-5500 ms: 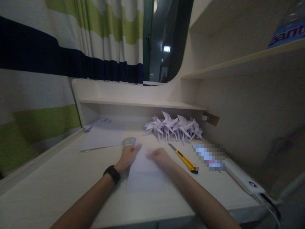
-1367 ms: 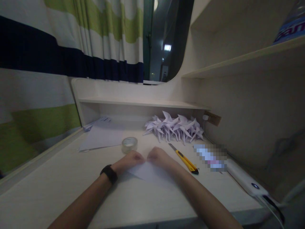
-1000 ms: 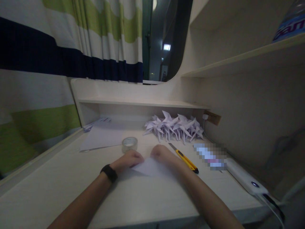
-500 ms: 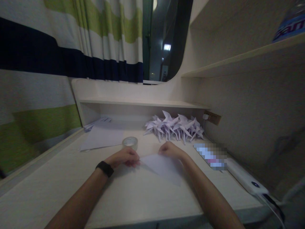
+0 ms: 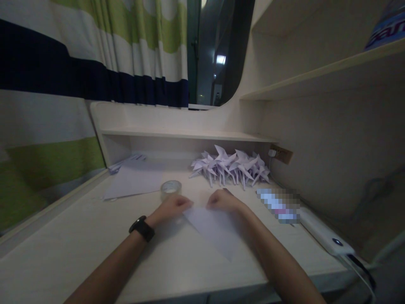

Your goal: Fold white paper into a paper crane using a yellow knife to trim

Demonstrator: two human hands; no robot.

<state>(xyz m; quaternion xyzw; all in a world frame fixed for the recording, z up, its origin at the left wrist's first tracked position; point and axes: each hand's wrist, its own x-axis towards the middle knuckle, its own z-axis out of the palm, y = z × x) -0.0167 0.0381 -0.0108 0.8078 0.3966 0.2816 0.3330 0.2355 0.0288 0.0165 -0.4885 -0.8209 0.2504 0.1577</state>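
While the pale tabletop (image 5: 79,236) is stretching across the lower half of the view, loose sheets of paper (image 5: 133,179) are lying at its ten o'clock corner. A roll of clear tape (image 5: 171,188) is sitting just beside them, at about twelve o'clock from the left hand (image 5: 172,207). That hand, with a dark watch (image 5: 141,228) on its wrist, is pinching the near left corner of a folded paper triangle (image 5: 213,228) with its fingers closed on the edge. The triangle is lying flat near the middle of the tabletop, its long point running toward five o'clock. The right hand (image 5: 223,200) is pressing down on the triangle's upper edge, fingers curled narrow against it. At one o'clock from both hands, a heap of folded paper cranes (image 5: 230,166) is resting under the low shelf (image 5: 186,135). A white power bank (image 5: 325,236) is lying near the three o'clock edge.
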